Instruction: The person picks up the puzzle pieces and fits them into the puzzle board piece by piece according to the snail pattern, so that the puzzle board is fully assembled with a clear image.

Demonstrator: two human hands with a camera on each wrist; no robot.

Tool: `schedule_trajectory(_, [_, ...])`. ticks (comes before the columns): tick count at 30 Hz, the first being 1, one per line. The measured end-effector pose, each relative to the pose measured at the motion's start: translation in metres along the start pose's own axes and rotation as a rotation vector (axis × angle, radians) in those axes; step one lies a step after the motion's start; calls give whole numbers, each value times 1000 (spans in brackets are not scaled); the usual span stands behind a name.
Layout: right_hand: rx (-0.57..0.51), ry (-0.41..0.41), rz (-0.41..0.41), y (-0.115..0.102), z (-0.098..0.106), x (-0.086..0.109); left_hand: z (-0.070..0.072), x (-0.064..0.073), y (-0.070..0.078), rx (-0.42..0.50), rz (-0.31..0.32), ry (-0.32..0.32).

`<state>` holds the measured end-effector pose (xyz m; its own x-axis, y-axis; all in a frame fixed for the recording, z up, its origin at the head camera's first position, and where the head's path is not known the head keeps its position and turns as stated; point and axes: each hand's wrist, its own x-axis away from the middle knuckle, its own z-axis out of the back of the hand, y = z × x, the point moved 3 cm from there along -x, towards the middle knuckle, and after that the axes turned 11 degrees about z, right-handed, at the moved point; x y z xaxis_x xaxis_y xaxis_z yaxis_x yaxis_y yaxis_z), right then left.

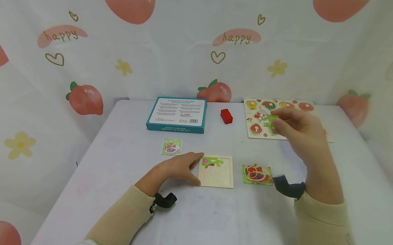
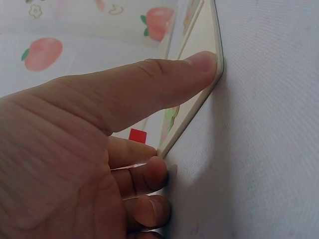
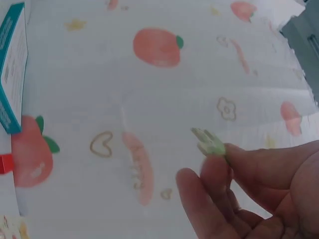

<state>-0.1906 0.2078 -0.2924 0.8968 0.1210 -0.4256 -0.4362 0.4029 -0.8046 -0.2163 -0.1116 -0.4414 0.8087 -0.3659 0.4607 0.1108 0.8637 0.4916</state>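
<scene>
My left hand (image 1: 178,167) holds a square wooden puzzle tray (image 1: 216,178) by its left side, thumb at the near corner and index finger at the far one. Fitted along the tray's top left is a green strip of jigsaw (image 1: 213,162); the rest shows bare wood. Raised over the right side of the table, my right hand (image 1: 303,133) pinches a small green jigsaw piece (image 3: 212,143) between thumb and fingertips. Below that hand, right of the tray, lie colourful jigsaw pieces (image 1: 257,175) with a red snail-like spiral, apparently overlapping. A small square picture card (image 1: 172,147) lies left of the tray.
At the back stands a flat teal-and-white box (image 1: 177,114) with printed text. Beside it is a red block (image 1: 226,116). Behind my right hand lies a fruit peg puzzle board (image 1: 252,134), partly covered by the hand. A printed curtain (image 1: 175,54) hangs behind the table.
</scene>
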Motion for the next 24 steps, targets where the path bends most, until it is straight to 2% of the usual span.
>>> schedule_trajectory(5, [-5,-1,58,-10,-16,2,0,-1,0,-1,3,1])
schedule_trajectory(9, [-60,-52,69,-11,-30,2,0,-1,-1,6,7,1])
schedule_trajectory(15, [-143,-154,0,-10,-49,1,-1,-1,-1,15,3,0])
schedule_trajectory(24, [-127,-236,-32,-6,-66,-2,-1,-2,-1,6,-8,10])
